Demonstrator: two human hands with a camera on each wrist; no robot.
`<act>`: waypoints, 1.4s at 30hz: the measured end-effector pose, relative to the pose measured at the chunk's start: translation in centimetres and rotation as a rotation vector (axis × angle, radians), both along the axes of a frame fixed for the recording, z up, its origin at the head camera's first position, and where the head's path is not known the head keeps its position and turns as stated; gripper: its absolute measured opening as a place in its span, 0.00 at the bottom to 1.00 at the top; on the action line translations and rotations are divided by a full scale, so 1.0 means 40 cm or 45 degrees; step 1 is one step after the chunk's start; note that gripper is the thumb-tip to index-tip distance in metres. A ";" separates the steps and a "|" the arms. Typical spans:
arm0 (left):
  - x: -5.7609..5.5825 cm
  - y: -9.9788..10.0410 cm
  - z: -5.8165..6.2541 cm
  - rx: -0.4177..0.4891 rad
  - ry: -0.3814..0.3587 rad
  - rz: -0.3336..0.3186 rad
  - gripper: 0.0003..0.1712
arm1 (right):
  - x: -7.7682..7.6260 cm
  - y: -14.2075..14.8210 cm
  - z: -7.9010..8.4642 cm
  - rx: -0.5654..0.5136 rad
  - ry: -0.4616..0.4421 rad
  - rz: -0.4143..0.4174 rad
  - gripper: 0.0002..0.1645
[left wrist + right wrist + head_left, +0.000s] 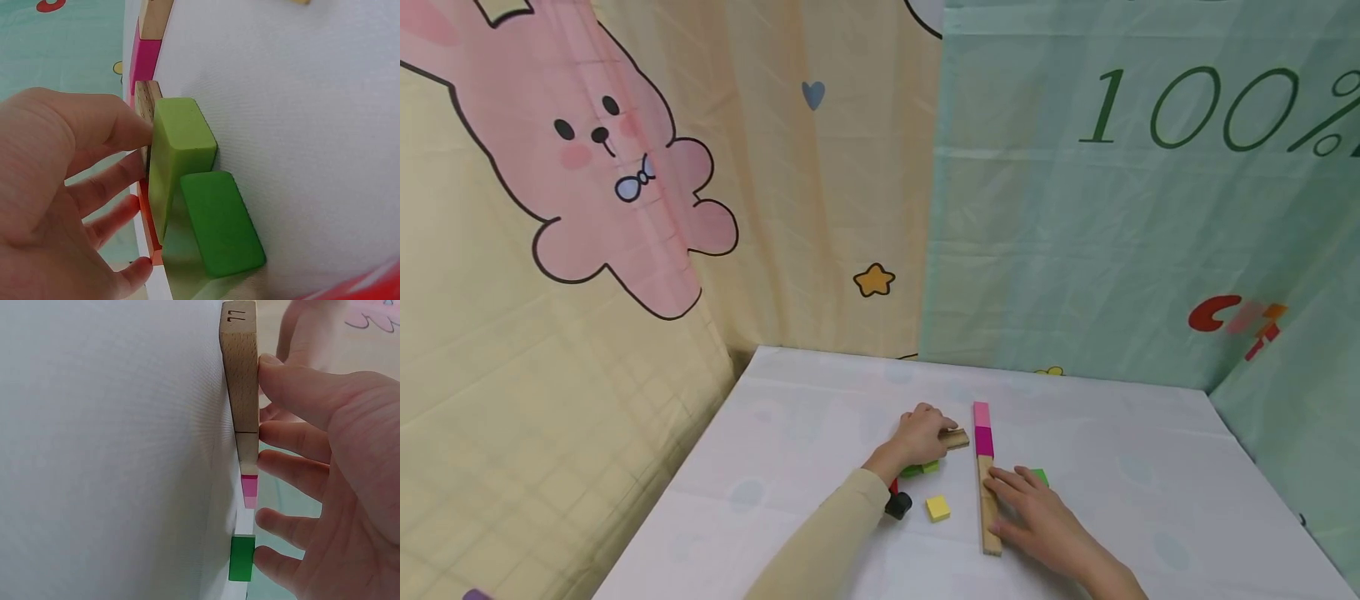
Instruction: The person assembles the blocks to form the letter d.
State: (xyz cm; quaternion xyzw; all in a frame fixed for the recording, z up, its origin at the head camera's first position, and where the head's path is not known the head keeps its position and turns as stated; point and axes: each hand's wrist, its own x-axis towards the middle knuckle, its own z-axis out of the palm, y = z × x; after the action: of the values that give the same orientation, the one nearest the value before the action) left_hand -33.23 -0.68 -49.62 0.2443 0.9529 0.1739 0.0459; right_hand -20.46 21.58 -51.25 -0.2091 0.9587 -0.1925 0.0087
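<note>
In the head view, a straight row on the table runs from a light pink block (pixel 981 414) through a magenta block (pixel 984 442) to wooden blocks (pixel 989 517). My right hand (pixel 1037 521) rests its thumb and fingertips on those wooden blocks, fingers extended. One wooden block in the right wrist view bears the number 77 (pixel 236 315). Left of the row, my left hand (pixel 921 435) pinches a separate wooden block (pixel 957 439). Lime green (pixel 185 125) and darker green blocks (pixel 222 222) stand close by in the left wrist view, partly hiding the pinched block.
A yellow block (pixel 937 508) lies between my arms, near a black piece (pixel 898 505) and something red (pixel 894 486). Another green block (pixel 1040 476) lies beyond my right hand. An orange block (pixel 149 225) is behind the green ones. Printed curtains (pixel 820 208) border the white table (pixel 820 392).
</note>
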 end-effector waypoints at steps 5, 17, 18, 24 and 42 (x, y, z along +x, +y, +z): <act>0.001 -0.005 -0.003 0.013 0.015 0.008 0.22 | -0.002 0.001 -0.006 -0.003 -0.002 0.006 0.40; 0.010 -0.005 -0.006 0.019 0.028 0.000 0.21 | 0.002 0.006 -0.009 -0.021 0.064 0.048 0.41; 0.011 -0.005 -0.006 0.019 0.030 0.001 0.21 | 0.001 0.006 -0.009 -0.017 0.066 0.046 0.41; 0.014 -0.003 -0.003 0.014 0.073 -0.017 0.20 | 0.002 0.005 -0.005 -0.020 0.051 0.030 0.41; 0.024 0.004 -0.014 0.054 0.151 -0.051 0.16 | -0.004 0.004 -0.005 -0.008 0.025 0.023 0.40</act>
State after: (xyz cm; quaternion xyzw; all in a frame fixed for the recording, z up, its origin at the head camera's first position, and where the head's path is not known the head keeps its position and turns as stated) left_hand -32.28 -0.53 -50.16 0.2741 0.9449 0.1784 -0.0125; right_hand -20.61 21.74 -51.45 -0.2196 0.9562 -0.1933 0.0006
